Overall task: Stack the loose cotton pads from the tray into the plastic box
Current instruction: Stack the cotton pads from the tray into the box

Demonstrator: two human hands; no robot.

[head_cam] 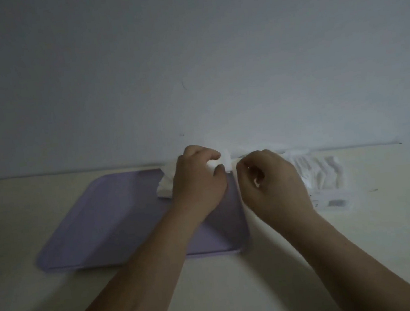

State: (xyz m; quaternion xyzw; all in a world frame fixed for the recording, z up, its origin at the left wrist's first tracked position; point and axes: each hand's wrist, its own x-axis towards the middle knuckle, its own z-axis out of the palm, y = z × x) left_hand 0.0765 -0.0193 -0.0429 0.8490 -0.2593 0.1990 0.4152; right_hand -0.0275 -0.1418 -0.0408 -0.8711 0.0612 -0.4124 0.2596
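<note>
Left hand [199,179] pinches a bunch of soft white cotton pads [219,164] over the upper right corner of the lilac rectangular tray [120,229]. A heap of spare pads [164,186] lies beside it. Right hand [267,176] is curled; whether it holds anything cannot be told. Clear plastic box [326,174], right of centre, is part filled. Risk: the loosely pinched pads could fan out and drop short of the box.
</note>
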